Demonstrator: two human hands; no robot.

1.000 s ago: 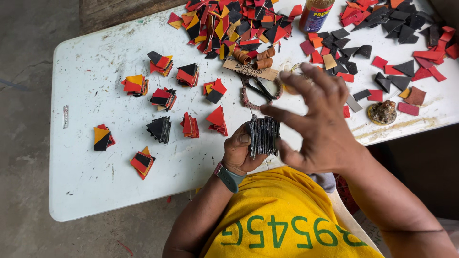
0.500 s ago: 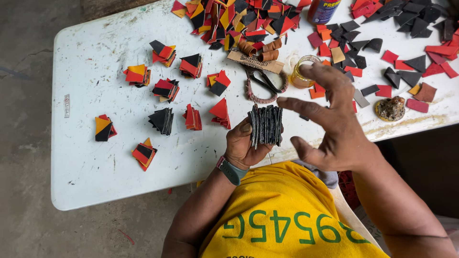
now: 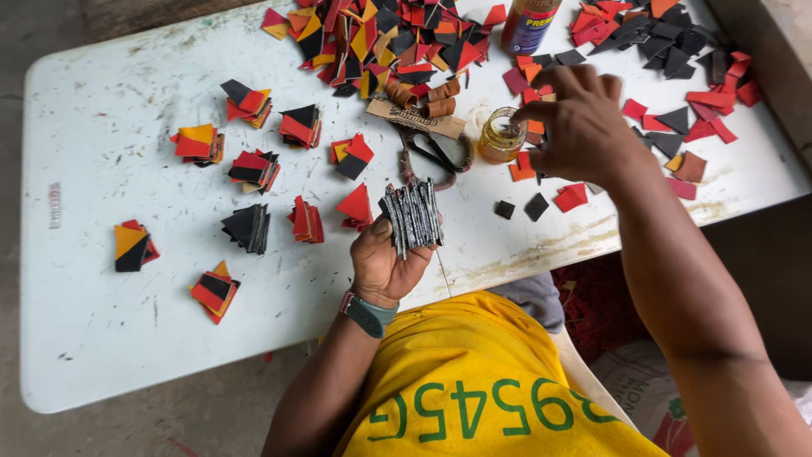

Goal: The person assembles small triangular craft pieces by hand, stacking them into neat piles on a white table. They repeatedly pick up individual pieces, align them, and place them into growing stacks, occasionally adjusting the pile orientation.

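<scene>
The left hand (image 3: 385, 262) is clamped around a stack of dark pieces (image 3: 412, 216), held edge-up just above the near edge of the white table (image 3: 101, 338). The right hand (image 3: 582, 127) hovers with fingers curled over red and black scraps (image 3: 541, 182), just beside a small glass jar (image 3: 501, 135). A cylindrical bottle with a red and blue label (image 3: 529, 24) stands at the far edge. A brown card strip (image 3: 414, 118) lies beside the scissors (image 3: 436, 156).

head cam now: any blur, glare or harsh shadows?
Head view: soft, even daylight, only faint shadows under the piles on the white table; no strong glare, just a small sheen on the glass jar. The left hand and its dark stack are sharp; the right hand is slightly motion-soft. Wide lens bends the table edges.
</scene>
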